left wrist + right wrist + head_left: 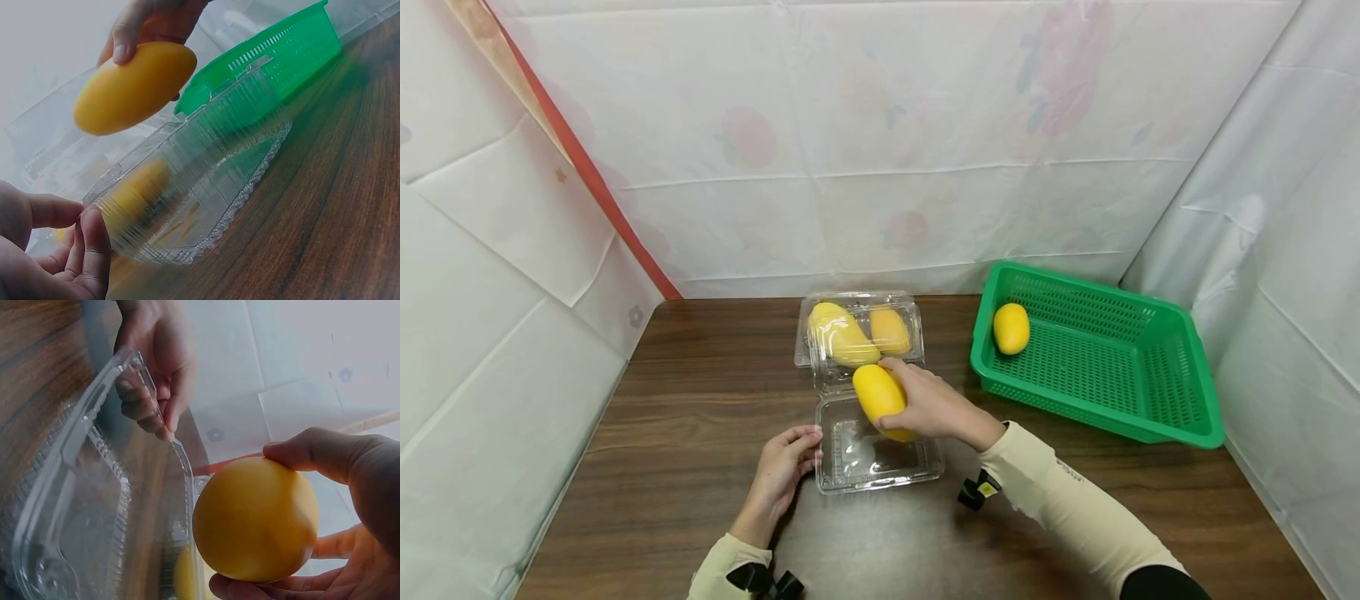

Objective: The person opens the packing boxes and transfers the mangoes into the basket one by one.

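Note:
My right hand (928,402) grips a yellow mango (883,400), thumb on one side and fingers on the other. The fruit is held over an opened clear plastic clamshell box (880,479) on the table. At the box's left side, my left hand (782,467) pinches the rim between thumb and fingers, plain in the left wrist view. Behind the opened box, a longer mango (842,335) and a smaller one (889,330) show through clear plastic. In the right wrist view the held mango (255,519) appears end-on beside the box wall (62,462).
A green plastic basket (1097,421) stands at the right rear of the brown wooden table (647,467). One mango (1011,328) lies at its left end. White printed sheeting (880,125) hangs behind and on both sides of the table.

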`<state>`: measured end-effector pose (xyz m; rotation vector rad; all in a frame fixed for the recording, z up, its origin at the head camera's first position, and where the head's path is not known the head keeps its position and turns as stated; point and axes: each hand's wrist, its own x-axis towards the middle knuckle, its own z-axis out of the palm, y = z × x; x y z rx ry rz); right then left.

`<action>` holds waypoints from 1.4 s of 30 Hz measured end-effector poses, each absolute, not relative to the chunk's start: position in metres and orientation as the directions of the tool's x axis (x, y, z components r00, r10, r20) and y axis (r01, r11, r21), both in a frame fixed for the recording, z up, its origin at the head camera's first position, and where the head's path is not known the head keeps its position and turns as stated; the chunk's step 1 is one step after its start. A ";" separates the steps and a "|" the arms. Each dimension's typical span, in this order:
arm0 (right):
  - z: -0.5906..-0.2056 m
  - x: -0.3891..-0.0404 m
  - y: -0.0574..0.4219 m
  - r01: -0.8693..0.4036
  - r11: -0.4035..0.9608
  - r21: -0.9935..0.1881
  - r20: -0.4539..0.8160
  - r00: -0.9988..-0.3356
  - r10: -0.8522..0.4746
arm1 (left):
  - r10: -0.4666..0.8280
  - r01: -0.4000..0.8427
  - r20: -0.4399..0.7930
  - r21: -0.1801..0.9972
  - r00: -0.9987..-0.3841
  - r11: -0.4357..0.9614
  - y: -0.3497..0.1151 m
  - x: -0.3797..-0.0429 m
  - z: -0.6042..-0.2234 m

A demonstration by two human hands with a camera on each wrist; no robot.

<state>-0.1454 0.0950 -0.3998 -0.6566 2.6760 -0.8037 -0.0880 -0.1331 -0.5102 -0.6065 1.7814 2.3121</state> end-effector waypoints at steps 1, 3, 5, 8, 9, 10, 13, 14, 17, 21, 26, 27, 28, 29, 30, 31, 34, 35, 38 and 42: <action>-0.399 -0.146 0.096 -0.343 0.746 -0.571 -0.123 -0.863 -0.491 | -0.117 -0.366 -0.409 0.888 -0.905 -0.278 -0.133 -0.088 -0.510; -0.398 -0.147 0.097 -0.343 0.746 -0.571 -0.119 -0.864 -0.489 | -0.117 -0.365 -0.408 0.888 -0.905 -0.280 -0.133 -0.088 -0.510; -0.397 -0.149 0.098 -0.345 0.747 -0.569 -0.115 -0.866 -0.487 | -0.117 -0.364 -0.408 0.888 -0.906 -0.281 -0.133 -0.088 -0.510; -0.395 -0.150 0.100 -0.343 0.746 -0.570 -0.117 -0.865 -0.488 | -0.117 -0.362 -0.407 0.888 -0.906 -0.283 -0.133 -0.088 -0.510; -0.394 -0.150 0.101 -0.343 0.746 -0.571 -0.119 -0.864 -0.488 | -0.117 -0.361 -0.406 0.888 -0.906 -0.284 -0.133 -0.088 -0.510; -0.394 -0.151 0.101 -0.342 0.746 -0.571 -0.121 -0.864 -0.488 | -0.117 -0.360 -0.405 0.888 -0.907 -0.284 -0.133 -0.088 -0.510; -0.391 -0.152 0.103 -0.339 0.749 -0.569 -0.123 -0.866 -0.485 | -0.116 -0.358 -0.404 0.888 -0.907 -0.288 -0.133 -0.088 -0.511; -0.390 -0.153 0.104 -0.339 0.751 -0.567 -0.122 -0.867 -0.483 | -0.116 -0.357 -0.403 0.888 -0.908 -0.290 -0.133 -0.088 -0.511; -0.388 -0.154 0.106 -0.334 0.753 -0.567 -0.116 -0.873 -0.474 | -0.114 -0.357 -0.403 0.888 -0.908 -0.291 -0.133 -0.088 -0.512; -0.386 -0.156 0.109 -0.329 0.758 -0.563 -0.114 -0.877 -0.466 | -0.113 -0.358 -0.402 0.889 -0.909 -0.285 -0.133 -0.088 -0.512; -0.384 -0.158 0.113 -0.333 0.768 -0.547 -0.107 -0.883 -0.458 | -0.113 -0.364 -0.406 0.890 -0.907 -0.276 -0.133 -0.088 -0.512; -0.384 -0.158 0.114 -0.331 0.768 -0.549 -0.106 -0.883 -0.457 | -0.113 -0.365 -0.407 0.890 -0.906 -0.274 -0.133 -0.088 -0.512; -0.383 -0.158 0.114 -0.329 0.768 -0.550 -0.105 -0.885 -0.454 | -0.113 -0.366 -0.408 0.890 -0.906 -0.273 -0.134 -0.088 -0.512; -0.382 -0.159 0.115 -0.326 0.768 -0.552 -0.106 -0.886 -0.452 | -0.113 -0.368 -0.409 0.889 -0.905 -0.272 -0.134 -0.088 -0.512; -0.381 -0.159 0.116 -0.326 0.767 -0.552 -0.104 -0.886 -0.452 | -0.112 -0.369 -0.410 0.889 -0.905 -0.272 -0.134 -0.088 -0.512; -0.380 -0.160 0.117 -0.321 0.769 -0.553 -0.106 -0.888 -0.447 | -0.111 -0.370 -0.411 0.888 -0.905 -0.272 -0.134 -0.088 -0.512; -0.378 -0.161 0.119 -0.314 0.774 -0.550 -0.104 -0.894 -0.436 | -0.106 -0.371 -0.412 0.887 -0.905 -0.274 -0.134 -0.088 -0.512; -0.378 -0.161 0.120 -0.314 0.775 -0.548 -0.101 -0.895 -0.435 | -0.105 -0.371 -0.411 0.887 -0.905 -0.275 -0.134 -0.089 -0.512; -0.376 -0.163 0.122 -0.312 0.777 -0.547 -0.096 -0.899 -0.428 | -0.102 -0.370 -0.410 0.887 -0.906 -0.276 -0.134 -0.089 -0.512; -0.374 -0.166 0.125 -0.307 0.773 -0.555 -0.095 -0.900 -0.425 | -0.102 -0.368 -0.409 0.887 -0.907 -0.278 -0.134 -0.090 -0.512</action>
